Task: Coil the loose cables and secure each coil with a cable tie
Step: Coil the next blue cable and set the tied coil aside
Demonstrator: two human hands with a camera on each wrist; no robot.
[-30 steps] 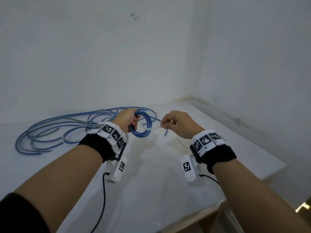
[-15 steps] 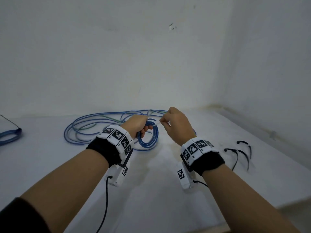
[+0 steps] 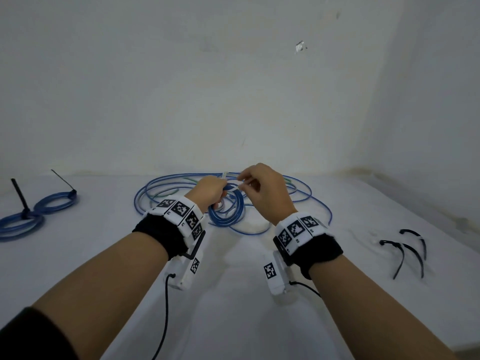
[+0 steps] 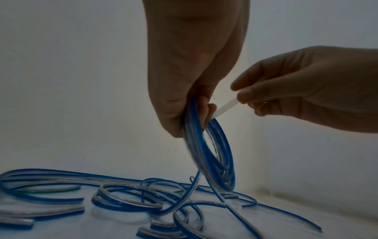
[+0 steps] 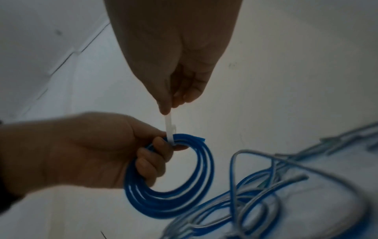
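My left hand [image 3: 211, 189] grips a small blue cable coil [image 3: 228, 211] at its top, held upright above the white table; the coil [image 5: 169, 190] shows as a ring in the right wrist view and edge-on as the coil [image 4: 212, 153] in the left wrist view. A white cable tie [image 5: 169, 129] wraps the coil's top by my left fingertips. My right hand [image 3: 259, 185] pinches the tie's free end [image 4: 227, 107] between thumb and finger and holds it away from the coil. Loose blue cables [image 3: 306, 193] lie on the table behind and under both hands.
Two tied blue coils [image 3: 55, 202] [image 3: 19, 224] with black ties sticking up lie at the far left. Three black cable ties [image 3: 405, 249] lie at the right. A white wall stands close behind; the table [image 3: 233, 307] ends at the lower right.
My right hand has closed in on the left hand and the coil, bringing the white tie to the coil's top. The head view has swung left, revealing the tied coils and the black ties.
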